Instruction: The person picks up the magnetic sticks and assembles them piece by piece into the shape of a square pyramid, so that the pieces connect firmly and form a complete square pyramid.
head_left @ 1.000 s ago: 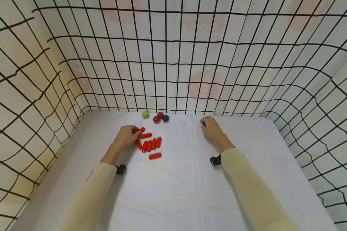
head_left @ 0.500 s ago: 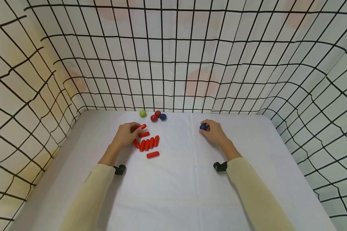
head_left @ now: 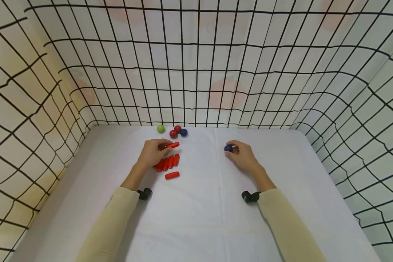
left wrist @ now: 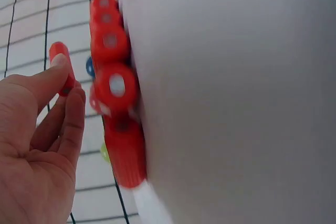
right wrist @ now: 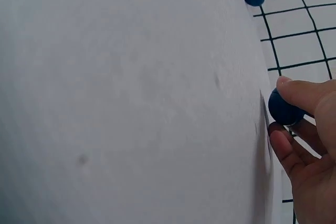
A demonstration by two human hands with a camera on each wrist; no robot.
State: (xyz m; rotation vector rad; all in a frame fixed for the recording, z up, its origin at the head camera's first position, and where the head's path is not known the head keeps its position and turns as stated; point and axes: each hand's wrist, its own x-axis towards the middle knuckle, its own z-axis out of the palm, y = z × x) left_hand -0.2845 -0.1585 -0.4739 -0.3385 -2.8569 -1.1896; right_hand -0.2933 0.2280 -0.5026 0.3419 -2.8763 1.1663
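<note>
My left hand (head_left: 154,153) pinches a short red cylinder (head_left: 173,145) between thumb and fingers. In the left wrist view that red cylinder (left wrist: 62,59) stands raised above the row of others. Just below the hand lie several red cylinders (head_left: 171,162) side by side, partly covered by it. A single red cylinder (head_left: 172,175) lies apart, nearer to me. My right hand (head_left: 245,156) holds a dark blue ball (head_left: 228,148) by thumb and fingertips. The right wrist view shows this blue ball (right wrist: 285,107) in the grip, the other fingers loosely bent below it.
At the back of the white-covered table (head_left: 190,218) sit a green ball (head_left: 161,128), two red balls (head_left: 173,134) and another blue ball (head_left: 183,132). A black wire grid (head_left: 196,72) stands behind them and along both sides.
My left hand has moved right, carrying the red cylinder over the others. My right hand has drawn back a little towards me with the blue ball, which shows more now.
</note>
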